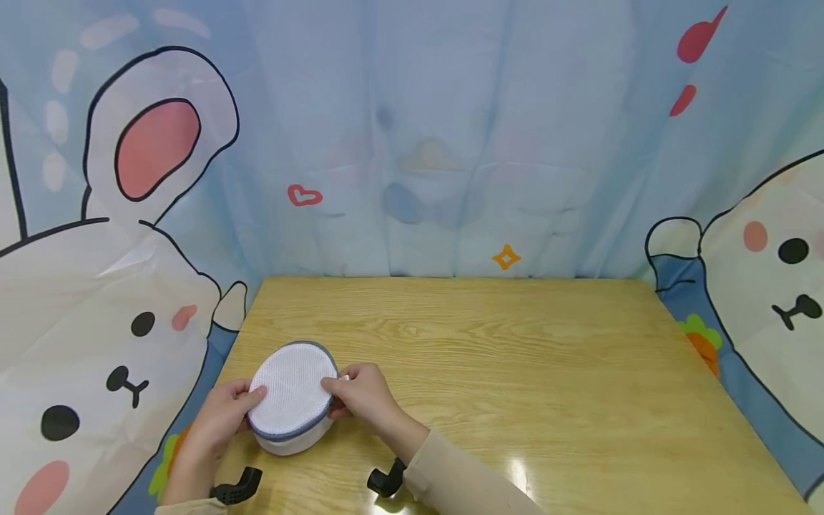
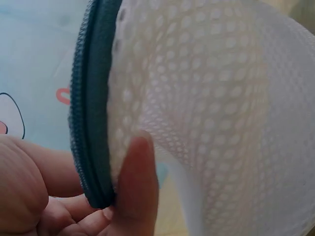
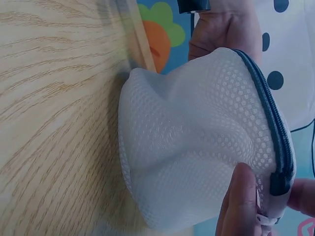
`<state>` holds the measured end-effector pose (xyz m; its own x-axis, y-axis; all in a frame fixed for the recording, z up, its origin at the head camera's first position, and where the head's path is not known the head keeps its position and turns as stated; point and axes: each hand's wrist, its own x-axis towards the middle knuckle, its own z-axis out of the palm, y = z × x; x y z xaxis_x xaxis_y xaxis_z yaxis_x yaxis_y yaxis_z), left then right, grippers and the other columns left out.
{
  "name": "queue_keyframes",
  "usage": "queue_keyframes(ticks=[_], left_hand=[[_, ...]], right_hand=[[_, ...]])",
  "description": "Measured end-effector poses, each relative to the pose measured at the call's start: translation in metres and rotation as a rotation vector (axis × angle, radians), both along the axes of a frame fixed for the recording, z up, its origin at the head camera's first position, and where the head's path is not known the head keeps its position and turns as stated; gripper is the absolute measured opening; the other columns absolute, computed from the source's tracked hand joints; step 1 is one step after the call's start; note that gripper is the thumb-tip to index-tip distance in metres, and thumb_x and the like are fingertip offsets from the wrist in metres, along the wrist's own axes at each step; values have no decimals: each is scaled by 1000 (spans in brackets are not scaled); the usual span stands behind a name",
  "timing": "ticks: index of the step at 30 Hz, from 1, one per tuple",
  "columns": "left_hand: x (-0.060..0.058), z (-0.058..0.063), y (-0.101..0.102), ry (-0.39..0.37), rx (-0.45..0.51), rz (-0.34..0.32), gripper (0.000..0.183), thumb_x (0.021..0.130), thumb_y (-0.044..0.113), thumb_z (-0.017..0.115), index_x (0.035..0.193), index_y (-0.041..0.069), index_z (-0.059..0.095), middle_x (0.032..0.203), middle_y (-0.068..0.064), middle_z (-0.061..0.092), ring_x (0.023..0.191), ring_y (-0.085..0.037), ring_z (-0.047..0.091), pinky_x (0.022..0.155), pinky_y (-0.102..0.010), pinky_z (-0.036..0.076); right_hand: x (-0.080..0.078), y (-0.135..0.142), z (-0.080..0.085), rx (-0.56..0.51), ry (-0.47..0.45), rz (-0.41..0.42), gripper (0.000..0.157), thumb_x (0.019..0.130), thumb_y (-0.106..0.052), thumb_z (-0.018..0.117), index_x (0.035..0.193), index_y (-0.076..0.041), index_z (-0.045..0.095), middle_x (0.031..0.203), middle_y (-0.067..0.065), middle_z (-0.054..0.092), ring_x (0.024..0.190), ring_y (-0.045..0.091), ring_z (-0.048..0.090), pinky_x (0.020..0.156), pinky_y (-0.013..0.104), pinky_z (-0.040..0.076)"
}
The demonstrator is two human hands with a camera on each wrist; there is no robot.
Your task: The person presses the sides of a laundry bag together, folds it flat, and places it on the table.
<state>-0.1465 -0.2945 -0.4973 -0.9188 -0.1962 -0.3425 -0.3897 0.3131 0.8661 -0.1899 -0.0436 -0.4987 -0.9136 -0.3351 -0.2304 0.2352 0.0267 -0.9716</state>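
A round white mesh laundry bag [image 1: 292,390] with a grey-blue zipper around its top stands at the table's left front. On its left side, my left hand [image 1: 217,420] pinches the rim, thumb over the top. My right hand [image 1: 368,398] grips the opposite edge, its thumb also on the lid. In the left wrist view, fingers close on the zipper band [image 2: 93,113], with the mesh wall beside them. The right wrist view has the soft side of the bag dented inward, and the zipper's end [image 3: 280,183] lies by the right fingers, near a white zipper pull [image 3: 267,220].
The wooden table [image 1: 515,372] stretches off to the right and back. A light blue curtain [image 1: 438,143] with cartoon rabbits hangs behind it and down both sides. Black wrist-worn devices [image 1: 238,488] sit at both wrists, low over the table.
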Motion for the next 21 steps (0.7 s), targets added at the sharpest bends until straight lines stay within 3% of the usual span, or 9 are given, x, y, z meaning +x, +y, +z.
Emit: queue_keyframes(ticks=[11,21], left_hand=[[-3,-4,6,19,-23,46,37,109,16,63,133,-13,66,90,-5,74,79,-15,65,69,-26,58],[-3,-3,7,14,-3,37,38,110,14,61,134,-15,65,90,-5,75,78,-15,68,70,-27,62]], right_hand=[[-2,-1,-5,39,17,-6,10,97,-4,73,93,5,73,71,5,68,56,11,64,54,21,57],[-5,0,-10,40,29,5,10,99,-3,72,96,7,74,74,6,70,57,10,64,57,23,58]])
